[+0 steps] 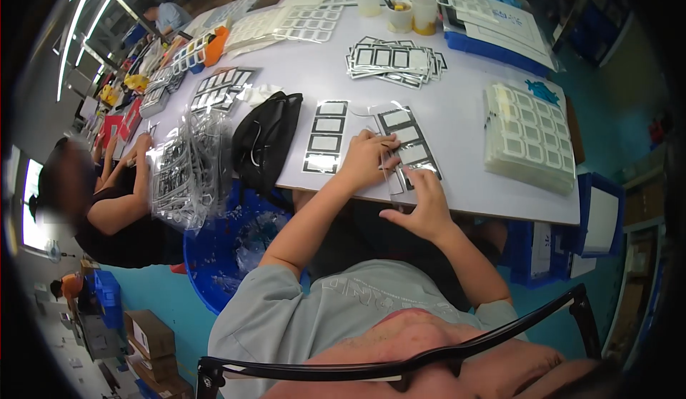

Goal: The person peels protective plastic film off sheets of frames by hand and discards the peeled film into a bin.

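Observation:
A sheet with black-framed white windows (405, 132) lies tilted on the table near its front edge. My left hand (368, 160) is at its left side, fingers bent over a narrow clear plastic strip (394, 182) that runs along the sheet. What lies under the fingertips is partly hidden. Close to the sheet's lower end is my right hand (427, 207), its thumb spread away from the fingers and the fingertips touching the sheet's lower edge. A second black-framed sheet (325, 137) rests flat to the left.
A pile of framed sheets (389, 60) sits farther back. On the right is a stack of white-windowed sheets (532, 136). A black bag (268, 138) and clear plastic bundle (191, 167) stand left, above a blue bin (207, 267). A co-worker (114, 210) sits at left.

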The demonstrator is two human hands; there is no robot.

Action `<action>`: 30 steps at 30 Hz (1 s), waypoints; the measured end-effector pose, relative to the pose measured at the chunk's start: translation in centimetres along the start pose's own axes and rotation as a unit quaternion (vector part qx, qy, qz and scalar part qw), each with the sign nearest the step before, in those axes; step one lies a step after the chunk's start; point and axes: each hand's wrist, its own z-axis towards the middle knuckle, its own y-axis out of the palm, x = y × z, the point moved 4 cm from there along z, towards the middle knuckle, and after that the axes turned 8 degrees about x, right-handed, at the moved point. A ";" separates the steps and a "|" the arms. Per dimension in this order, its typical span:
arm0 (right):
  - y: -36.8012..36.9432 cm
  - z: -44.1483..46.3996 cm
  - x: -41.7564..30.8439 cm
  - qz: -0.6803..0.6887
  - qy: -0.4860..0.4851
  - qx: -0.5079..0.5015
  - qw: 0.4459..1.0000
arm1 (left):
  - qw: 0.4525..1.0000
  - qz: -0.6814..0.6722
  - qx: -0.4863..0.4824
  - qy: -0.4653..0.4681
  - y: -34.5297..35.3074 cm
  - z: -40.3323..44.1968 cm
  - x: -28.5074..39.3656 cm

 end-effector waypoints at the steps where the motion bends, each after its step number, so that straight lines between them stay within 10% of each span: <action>1: 0.3 -0.4 -1.0 -0.054 0.003 -0.041 0.998 | 1.000 -0.001 0.003 -0.006 0.0 0.1 0.0; 7: 1.5 0.0 -0.7 -0.021 0.005 -0.013 1.000 | 0.999 -0.038 -0.014 -0.018 0.2 -0.3 -0.6; 15: 1.0 1.5 4.0 0.200 0.341 -0.149 0.906 | 0.998 -0.064 -0.020 -0.009 0.8 -0.2 -1.4; 30: -0.5 2.9 6.5 0.323 0.447 -0.258 0.793 | 0.997 -0.078 0.004 0.023 0.6 -0.1 -1.3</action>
